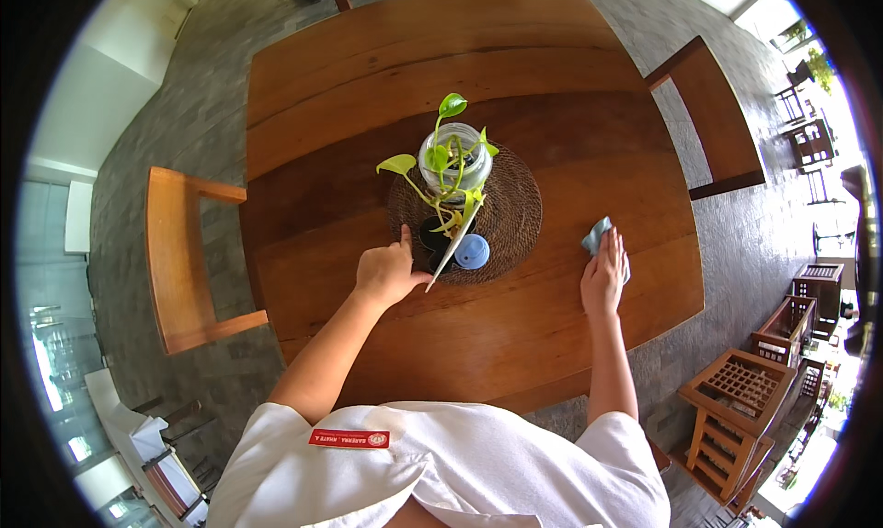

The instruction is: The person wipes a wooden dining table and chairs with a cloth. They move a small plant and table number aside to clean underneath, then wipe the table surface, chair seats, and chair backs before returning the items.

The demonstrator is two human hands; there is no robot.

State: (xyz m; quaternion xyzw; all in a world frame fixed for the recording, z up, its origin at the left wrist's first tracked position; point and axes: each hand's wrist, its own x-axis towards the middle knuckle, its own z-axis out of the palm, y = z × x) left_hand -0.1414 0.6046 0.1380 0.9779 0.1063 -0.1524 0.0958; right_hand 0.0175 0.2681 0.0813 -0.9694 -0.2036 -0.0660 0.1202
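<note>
Under my right hand [604, 274] a light blue cloth [596, 236] is pressed on the wooden table [497, 352], right of centre. My left hand [388, 269] is at the lower left edge of a round woven placemat [517, 210], index finger stretched out and thumb at the low end of a thin white card or stand [450, 253]; whether it grips anything is unclear. On the placemat stand a glass jar [428, 159] holding a green leafy plant [437, 158], a container with a blue lid [472, 251] and a dark container [433, 235], partly hidden by the plant and card.
Wooden chairs stand at the table's left [181, 259] and right [717, 114] sides, with another at the far edge. Slatted wooden furniture [738, 390] is on the tiled floor [200, 114] at the lower right. More tables and chairs are farther off at the right.
</note>
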